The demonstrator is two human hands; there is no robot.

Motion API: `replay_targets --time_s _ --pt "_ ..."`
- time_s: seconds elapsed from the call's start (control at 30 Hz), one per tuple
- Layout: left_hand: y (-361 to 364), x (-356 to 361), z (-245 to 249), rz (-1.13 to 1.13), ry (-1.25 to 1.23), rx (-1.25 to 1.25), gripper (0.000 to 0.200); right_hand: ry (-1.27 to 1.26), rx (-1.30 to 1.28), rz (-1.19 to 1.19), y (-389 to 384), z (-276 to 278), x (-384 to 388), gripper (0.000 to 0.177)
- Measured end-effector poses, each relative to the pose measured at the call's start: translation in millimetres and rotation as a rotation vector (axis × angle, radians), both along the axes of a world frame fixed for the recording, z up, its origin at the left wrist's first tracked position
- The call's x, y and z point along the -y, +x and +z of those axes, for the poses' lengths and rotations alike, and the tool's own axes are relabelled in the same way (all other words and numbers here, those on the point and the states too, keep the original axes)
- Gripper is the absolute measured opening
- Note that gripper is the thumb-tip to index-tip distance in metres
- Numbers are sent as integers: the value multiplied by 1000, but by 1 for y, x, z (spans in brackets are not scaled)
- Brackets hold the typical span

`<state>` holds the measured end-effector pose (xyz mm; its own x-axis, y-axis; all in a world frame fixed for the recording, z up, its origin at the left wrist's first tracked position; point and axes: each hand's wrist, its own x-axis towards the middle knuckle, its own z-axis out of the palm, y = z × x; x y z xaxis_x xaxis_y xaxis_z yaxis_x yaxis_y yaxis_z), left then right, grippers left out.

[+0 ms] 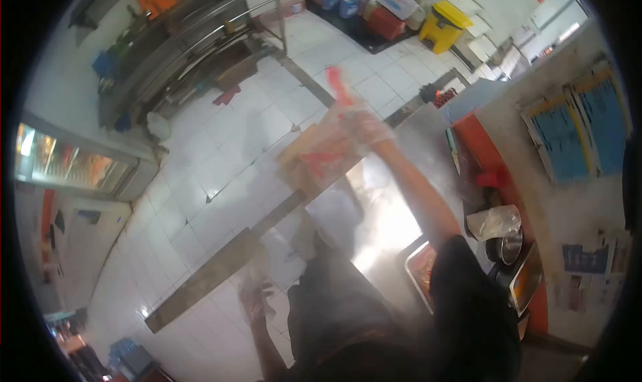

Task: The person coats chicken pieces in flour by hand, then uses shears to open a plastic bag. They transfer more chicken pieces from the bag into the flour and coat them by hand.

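My right hand, in a clear plastic glove, stretches forward beside the metal counter. It grips a brown paper bag with red markings, blurred by motion and hanging over the floor. A bright red strip sticks up just beyond the fingers. Low on the left, my left hand hangs over the tiled floor, also in a clear glove, its fingers apart and nothing in them.
The shiny metal counter carries a metal tray of food. Pots stand along an orange ledge at right. Farther off are a yellow mop bucket, a metal sink bench and a lit display fridge. A drain channel crosses the floor.
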<state>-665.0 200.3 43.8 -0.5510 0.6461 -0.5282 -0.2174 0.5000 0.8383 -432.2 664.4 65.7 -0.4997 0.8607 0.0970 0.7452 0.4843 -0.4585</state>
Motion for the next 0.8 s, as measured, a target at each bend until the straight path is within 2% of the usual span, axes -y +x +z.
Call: replay_targets --time_s 0.1,0.13,0.2,0.23,0.3,0.33,0.37,0.43,0.5,0.53,0.57,0.63,0.67,0.7,0.77,0.8 --pt "-10 10 -34 -55 105 116 48 22 118 36 -25 -48 7 17" --pt "-12 8 -38 -4 117 283 46 14 50 -1 -28 -48 11 21" --pt "-11 -27 -48 -22 -84 298 41 -28 -41 -180 12 -35 6 26" --pt "1 -46 -26 -73 -266 114 38 -77 -79 -304 30 -28 10 28" --pt "16 -64 -9 -218 -309 75 37 -173 -187 -493 66 -16 18 31" --pt "21 -69 -6 -263 -327 46 37 -139 -20 -489 99 -4 19 32" --pt "26 -74 -2 -307 -343 17 37 -62 -134 -614 148 6 43 30" --pt "26 -75 -16 -378 -329 1 37 198 31 -785 244 71 93 37" --pt "14 -69 -44 -472 -257 11 37 204 388 -951 323 123 138 46" --pt "2 -63 -62 -546 -186 23 38 311 479 -1026 363 122 157 53" --pt "-12 -59 -83 -637 -83 51 38 61 546 -1055 402 136 170 53" --pt "-21 -68 -96 -799 105 154 39 -40 536 -947 446 134 203 48" --pt "-15 -75 -96 -772 125 284 39 -88 528 -891 466 126 217 46" --pt "3 -89 -76 -741 139 413 39 46 549 -700 490 92 226 35" --pt "49 -113 -55 -633 128 591 39 94 441 -719 518 66 237 31" --pt "79 -126 -41 -871 222 208 40 121 382 -728 526 56 241 29"
